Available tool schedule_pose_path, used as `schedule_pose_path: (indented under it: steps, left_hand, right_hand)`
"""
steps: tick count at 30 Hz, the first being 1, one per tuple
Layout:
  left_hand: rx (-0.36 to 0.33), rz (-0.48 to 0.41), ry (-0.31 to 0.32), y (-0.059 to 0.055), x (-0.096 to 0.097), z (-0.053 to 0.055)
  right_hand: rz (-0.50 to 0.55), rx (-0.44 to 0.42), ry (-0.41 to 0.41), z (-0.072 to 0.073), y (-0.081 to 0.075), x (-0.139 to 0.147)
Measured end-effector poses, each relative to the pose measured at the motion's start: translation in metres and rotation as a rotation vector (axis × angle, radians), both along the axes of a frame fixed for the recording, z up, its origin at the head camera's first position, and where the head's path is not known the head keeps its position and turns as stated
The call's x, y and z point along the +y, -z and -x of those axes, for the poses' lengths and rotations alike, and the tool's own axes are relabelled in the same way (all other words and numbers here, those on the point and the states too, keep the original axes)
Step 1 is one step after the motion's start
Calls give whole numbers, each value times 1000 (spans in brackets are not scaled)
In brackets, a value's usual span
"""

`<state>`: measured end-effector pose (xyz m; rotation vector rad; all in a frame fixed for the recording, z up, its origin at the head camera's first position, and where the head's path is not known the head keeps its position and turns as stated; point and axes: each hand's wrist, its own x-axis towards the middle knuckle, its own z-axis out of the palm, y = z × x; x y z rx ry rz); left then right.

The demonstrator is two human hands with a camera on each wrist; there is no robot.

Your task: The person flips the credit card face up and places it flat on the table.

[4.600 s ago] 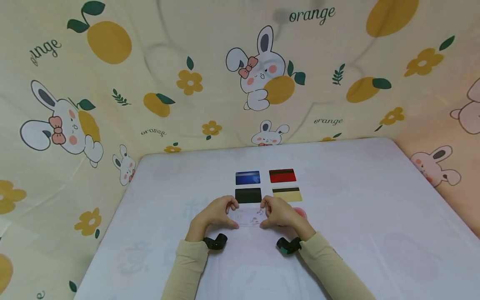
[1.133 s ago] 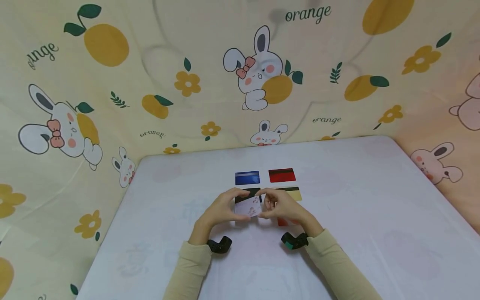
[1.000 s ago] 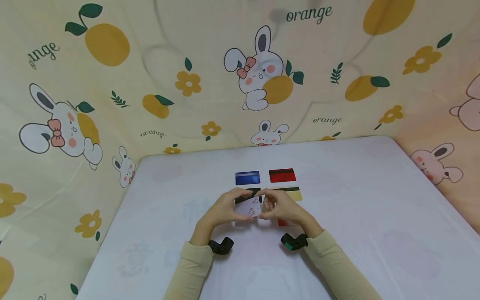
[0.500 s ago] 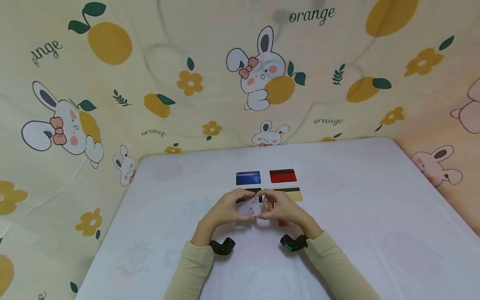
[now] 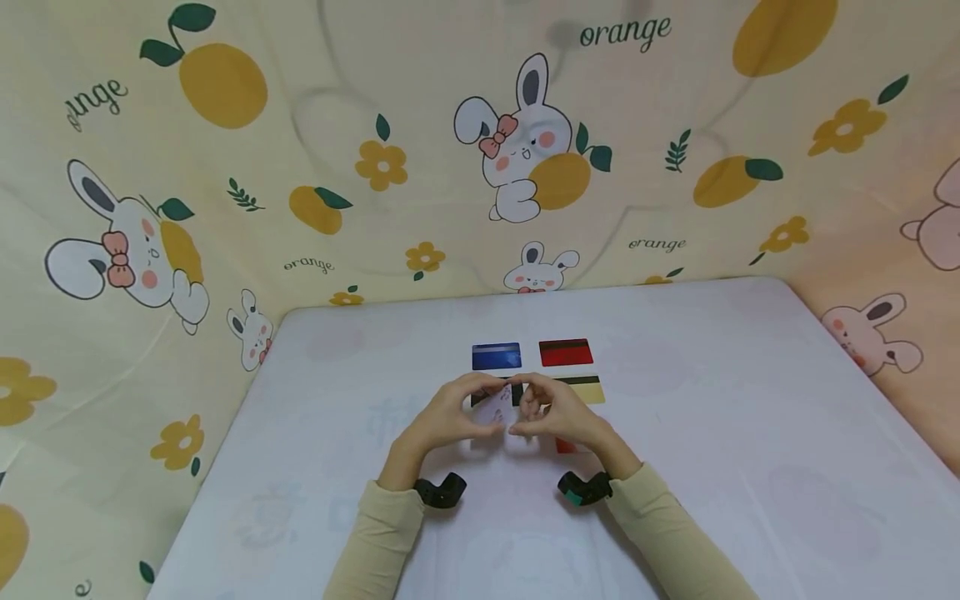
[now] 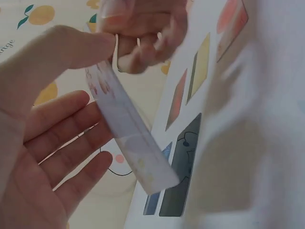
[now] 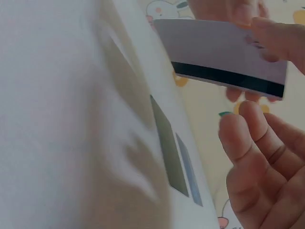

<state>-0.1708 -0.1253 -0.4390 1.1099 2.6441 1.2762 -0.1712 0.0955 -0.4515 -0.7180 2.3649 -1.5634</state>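
Observation:
A pale plastic card [image 5: 491, 408] with small printed figures is up between both hands, over the near row of cards. My left hand [image 5: 450, 408] grips it, thumb on one long edge and fingers on the other, as the left wrist view shows. At its right end is my right hand [image 5: 562, 408]; the right thumb [image 7: 279, 40] overlaps the card's upper corner and the curled fingers come close to its lower edge. The card [image 7: 214, 50] stands tilted, its black-striped side facing the right wrist camera.
Blue [image 5: 496, 357] and red [image 5: 566, 353] cards lie in the far row. Nearer lie a black card [image 6: 180, 171], partly hidden by the left hand, and a yellow card [image 5: 590, 392]. A reddish card [image 5: 565, 447] shows under the right hand. The white table [image 5: 712, 467] meets a printed curtain [image 5: 420, 92].
Earliest, the pale card lay low between the spread hands; it rose and slanted. Over the last half second it has turned more edge-on and the hands have drawn slightly closer together.

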Motion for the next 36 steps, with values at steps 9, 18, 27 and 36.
schedule_pose_path:
  steps: [9, 18, 27, 36]
  left_hand:
    - [-28, -75, 0, -2, -1, 1]
    - [-23, -129, 10, -3, -2, 0]
    - [-29, -169, 34, -6, 1, -2]
    - [-79, -216, 45, -8, 1, -3]
  right_hand:
    - [65, -30, -3, 1, 10, -3]
    - [68, -75, -39, -4, 11, -9]
    - [9, -38, -50, -5, 15, -17]
    - [13, -35, -42, -7, 18, -21]
